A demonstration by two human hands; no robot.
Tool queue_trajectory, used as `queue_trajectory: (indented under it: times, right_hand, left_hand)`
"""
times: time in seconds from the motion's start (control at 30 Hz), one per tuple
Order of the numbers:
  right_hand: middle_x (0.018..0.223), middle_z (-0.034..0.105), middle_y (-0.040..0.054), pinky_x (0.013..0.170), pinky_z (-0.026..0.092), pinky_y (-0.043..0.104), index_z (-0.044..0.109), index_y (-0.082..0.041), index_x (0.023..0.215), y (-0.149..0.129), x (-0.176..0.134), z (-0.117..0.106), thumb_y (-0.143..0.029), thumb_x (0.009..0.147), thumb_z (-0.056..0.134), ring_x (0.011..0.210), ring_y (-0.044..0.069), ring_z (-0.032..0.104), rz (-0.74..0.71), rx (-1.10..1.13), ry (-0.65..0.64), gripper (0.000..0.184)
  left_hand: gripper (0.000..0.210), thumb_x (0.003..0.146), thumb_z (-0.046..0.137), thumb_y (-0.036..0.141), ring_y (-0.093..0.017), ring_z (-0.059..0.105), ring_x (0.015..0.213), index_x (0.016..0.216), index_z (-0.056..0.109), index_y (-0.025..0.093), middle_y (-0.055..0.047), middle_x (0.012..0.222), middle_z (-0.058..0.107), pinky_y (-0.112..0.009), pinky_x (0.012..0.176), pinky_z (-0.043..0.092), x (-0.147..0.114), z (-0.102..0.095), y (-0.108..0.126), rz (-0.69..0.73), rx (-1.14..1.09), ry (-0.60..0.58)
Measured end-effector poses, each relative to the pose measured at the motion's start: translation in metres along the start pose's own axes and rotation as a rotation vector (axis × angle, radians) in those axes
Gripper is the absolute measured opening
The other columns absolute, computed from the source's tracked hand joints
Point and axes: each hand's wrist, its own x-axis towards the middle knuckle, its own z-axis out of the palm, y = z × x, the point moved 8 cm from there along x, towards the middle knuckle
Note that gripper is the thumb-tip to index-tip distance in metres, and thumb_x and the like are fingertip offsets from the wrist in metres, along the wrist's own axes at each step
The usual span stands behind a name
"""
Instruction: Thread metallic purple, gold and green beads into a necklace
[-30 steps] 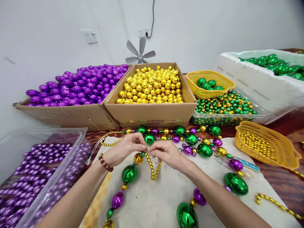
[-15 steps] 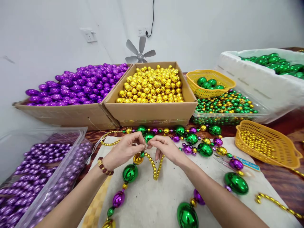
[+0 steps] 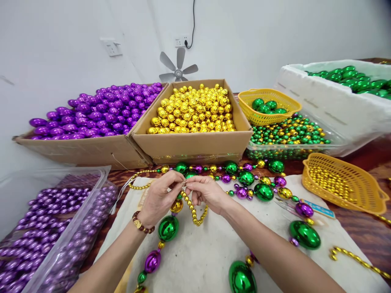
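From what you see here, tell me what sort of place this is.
Probably a small bead-stringing workshop. Cardboard boxes brim with purple beads and gold beads, baskets and tubs hold more, and the left hand and right hand pinch a beaded strand over a cloth-covered table.

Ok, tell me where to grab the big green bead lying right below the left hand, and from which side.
Grip the big green bead across its narrow middle, coming from above. It is an oval strung end to end, with a gold bead at its top and another at its bottom, so only the flanks are free. It lies flat on the white cloth.
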Motion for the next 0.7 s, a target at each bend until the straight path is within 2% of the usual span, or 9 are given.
queue_trajectory:
  times: [0.23,0.3,0.4,0.5,0.6,0.63,0.7]
  right_hand:
    - [0.062,0.061,-0.0059,0.038,0.036,0.016,0.064,-0.018,0.077,0.000,0.004,-0.003,-0.028,0.076,0.065,0.039,0.005,0.051,-0.034,-0.038,0.052,0.010]
    - [0.056,0.059,-0.0070,0.037,0.034,0.016,0.065,-0.017,0.072,-0.003,0.003,-0.015,-0.019,0.073,0.066,0.038,0.005,0.050,-0.059,-0.087,0.100,0.002]
    - [0.053,0.058,-0.0071,0.040,0.036,0.016,0.064,-0.017,0.066,-0.011,-0.006,-0.039,-0.012,0.070,0.065,0.044,0.007,0.053,-0.115,-0.098,0.189,0.006]
    - [0.078,0.070,-0.0007,0.060,0.050,0.022,0.062,-0.019,0.074,-0.019,-0.019,-0.053,-0.018,0.075,0.064,0.073,0.013,0.067,-0.158,0.007,0.225,0.003]
    - [0.109,0.068,0.0041,0.086,0.052,0.036,0.057,-0.022,0.083,-0.022,-0.023,-0.046,-0.028,0.084,0.056,0.105,0.020,0.064,-0.166,0.158,0.159,0.006]
    - [0.109,0.068,0.0044,0.089,0.051,0.040,0.056,-0.022,0.085,-0.021,-0.022,-0.042,-0.030,0.086,0.053,0.108,0.020,0.063,-0.161,0.200,0.131,0.008]
    - [0.097,0.067,0.0030,0.091,0.050,0.042,0.054,-0.023,0.086,-0.019,-0.019,-0.034,-0.033,0.088,0.050,0.102,0.020,0.064,-0.147,0.262,0.089,0.011]
  left_hand:
    - [0.005,0.086,0.061,0.022,-0.020,0.060,0.085,0.084,0.065,0.023,-0.006,0.089,0.066,-0.031,0.077,0.046,-0.002,0.001,-0.001,0.007,-0.038,0.027]
    - [0.004,0.085,0.062,0.023,-0.020,0.060,0.083,0.083,0.065,0.022,-0.006,0.089,0.066,-0.031,0.076,0.046,-0.004,0.001,-0.005,-0.022,-0.074,0.041]
    - [0.006,0.084,0.065,0.027,-0.018,0.059,0.077,0.082,0.066,0.022,-0.006,0.089,0.066,-0.031,0.071,0.047,-0.007,0.000,-0.016,-0.126,-0.186,0.064]
    - [0.011,0.082,0.068,0.030,-0.016,0.059,0.069,0.083,0.064,0.020,-0.005,0.088,0.066,-0.029,0.065,0.049,-0.009,0.004,-0.026,-0.247,-0.326,0.048]
    - [0.014,0.081,0.069,0.031,-0.015,0.062,0.070,0.083,0.061,0.019,-0.004,0.088,0.067,-0.029,0.067,0.051,-0.012,0.010,-0.034,-0.348,-0.494,0.049]
    - [0.015,0.081,0.069,0.031,-0.016,0.063,0.073,0.084,0.060,0.019,-0.004,0.089,0.068,-0.029,0.070,0.051,-0.013,0.012,-0.036,-0.375,-0.556,0.061]
    - [0.015,0.083,0.069,0.030,-0.016,0.065,0.079,0.083,0.058,0.019,-0.003,0.090,0.069,-0.031,0.078,0.051,-0.016,0.015,-0.039,-0.416,-0.675,0.086]
